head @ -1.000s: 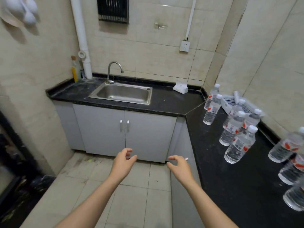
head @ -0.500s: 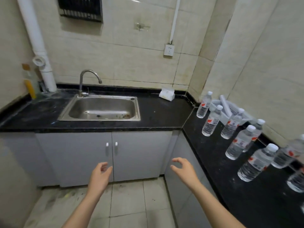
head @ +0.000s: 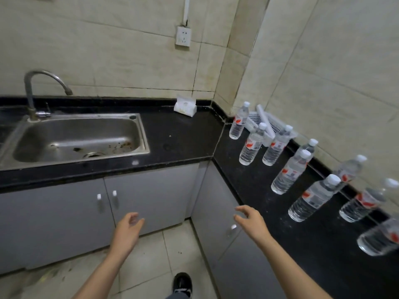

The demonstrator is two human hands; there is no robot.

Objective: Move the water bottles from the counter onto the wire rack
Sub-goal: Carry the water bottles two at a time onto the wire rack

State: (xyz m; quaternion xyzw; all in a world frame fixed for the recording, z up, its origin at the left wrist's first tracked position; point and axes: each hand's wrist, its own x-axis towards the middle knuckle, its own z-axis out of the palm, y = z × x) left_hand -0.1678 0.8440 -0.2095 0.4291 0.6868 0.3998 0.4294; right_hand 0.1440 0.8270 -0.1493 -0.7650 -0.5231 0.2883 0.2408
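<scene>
Black counter (head: 190,145) right of sink (head: 77,137) | water bottles (head: 289,171) upright there, untouched | left hand (head: 127,229), right hand (head: 250,221) open, empty | I should grip mid-body, lift straight.

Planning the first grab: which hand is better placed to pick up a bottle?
Right. The right hand hovers open beside the counter edge nearest the water bottles; the left hand hangs over the floor, farther away.

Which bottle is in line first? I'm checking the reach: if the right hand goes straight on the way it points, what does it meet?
Probably none at first: the right hand points up along the counter edge. The nearest bottle stands off to its right. Depth is unclear.
</scene>
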